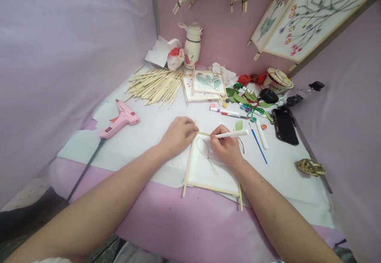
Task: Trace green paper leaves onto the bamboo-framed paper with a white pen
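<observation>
In front of me lies a white paper panel (220, 177) in a frame of thin wooden sticks, with dark leaf-like outlines drawn on its left half. My left hand (179, 134) rests at the frame's upper left corner, its curled fingertips gripping the stick there. A white marker (233, 133) is pinched in my right hand (226, 146) over the panel's upper part. Its tip is hidden behind my fingers. Just beyond that hand lies a green leaf (239, 125). A blue paintbrush (258, 144) and another white marker (262, 134) lie to its right.
A pink glue gun (120, 119) lies at left, its cord running off the table. Behind are wooden sticks (157, 86), painted panels (208, 82) and a bottle (193, 47). At right are leaves, a phone (285, 126) and a small woven piece (311, 167). Painted lanterns (321, 17) hang above.
</observation>
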A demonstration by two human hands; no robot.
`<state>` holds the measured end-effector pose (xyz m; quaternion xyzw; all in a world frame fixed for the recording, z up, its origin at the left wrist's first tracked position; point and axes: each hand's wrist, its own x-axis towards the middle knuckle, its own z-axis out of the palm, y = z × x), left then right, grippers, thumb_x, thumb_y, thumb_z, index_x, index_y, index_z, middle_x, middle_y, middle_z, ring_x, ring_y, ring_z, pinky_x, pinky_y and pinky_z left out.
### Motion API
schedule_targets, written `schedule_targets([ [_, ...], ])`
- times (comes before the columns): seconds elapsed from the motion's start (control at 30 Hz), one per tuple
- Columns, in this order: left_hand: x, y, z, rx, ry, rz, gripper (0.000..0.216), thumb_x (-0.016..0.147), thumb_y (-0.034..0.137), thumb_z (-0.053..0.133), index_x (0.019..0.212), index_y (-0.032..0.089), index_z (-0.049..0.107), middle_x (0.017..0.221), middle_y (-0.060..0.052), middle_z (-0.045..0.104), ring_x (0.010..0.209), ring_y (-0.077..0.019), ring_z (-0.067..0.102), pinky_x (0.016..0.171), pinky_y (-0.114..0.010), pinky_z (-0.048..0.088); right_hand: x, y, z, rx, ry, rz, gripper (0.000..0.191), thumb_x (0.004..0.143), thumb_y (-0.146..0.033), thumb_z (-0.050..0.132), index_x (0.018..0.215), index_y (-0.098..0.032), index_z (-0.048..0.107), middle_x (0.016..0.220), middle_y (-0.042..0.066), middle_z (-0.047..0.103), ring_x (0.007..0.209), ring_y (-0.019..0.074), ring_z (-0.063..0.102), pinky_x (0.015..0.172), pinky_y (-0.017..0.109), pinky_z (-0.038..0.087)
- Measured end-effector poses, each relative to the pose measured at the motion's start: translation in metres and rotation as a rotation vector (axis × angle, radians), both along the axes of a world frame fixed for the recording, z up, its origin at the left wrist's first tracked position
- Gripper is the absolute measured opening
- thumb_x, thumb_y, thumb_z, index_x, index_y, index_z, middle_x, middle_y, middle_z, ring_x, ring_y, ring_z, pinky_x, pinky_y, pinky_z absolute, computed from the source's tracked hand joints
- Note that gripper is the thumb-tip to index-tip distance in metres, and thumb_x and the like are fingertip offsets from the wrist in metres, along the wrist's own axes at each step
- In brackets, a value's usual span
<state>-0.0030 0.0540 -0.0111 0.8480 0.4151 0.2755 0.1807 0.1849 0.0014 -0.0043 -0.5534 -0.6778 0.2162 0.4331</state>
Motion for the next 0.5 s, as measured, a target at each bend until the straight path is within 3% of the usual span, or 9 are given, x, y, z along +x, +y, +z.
schedule_targets([
  [0.3, -0.0005, 0.0006, -0.0014, -0.006, -0.008, 0.0, 0.018, 0.085, 0.024, 0.054, 0.094, 0.024, 0.07, 0.105, -0.005, 0.061, 0.104, -0.023, 0.051, 0.094, -0.043, 0.043, -0.0002, 0.0009, -0.0016, -0.003, 0.011, 0.035, 0.01, 0.079, -0.021, 0.051, 0.069, -0.021, 0.05, 0.06, -0.003, 0.048, 0.055, 0.0118, 0.044, 0.052, 0.026, 0.034],
  [0.5, -0.0003, 0.0, -0.0004, -0.001, -0.008, -0.002, 0.019, 0.085, 0.023, 0.054, 0.094, 0.024, 0.07, 0.105, -0.005, 0.061, 0.104, -0.0233, 0.051, 0.093, -0.042, 0.044, 0.0022, -0.0003, -0.0022, 0.031, 0.024, -0.03, 0.012, 0.076, -0.019, 0.052, 0.066, -0.022, 0.046, 0.054, -0.005, 0.043, 0.052, 0.0119, 0.04, 0.05, 0.026, 0.032],
])
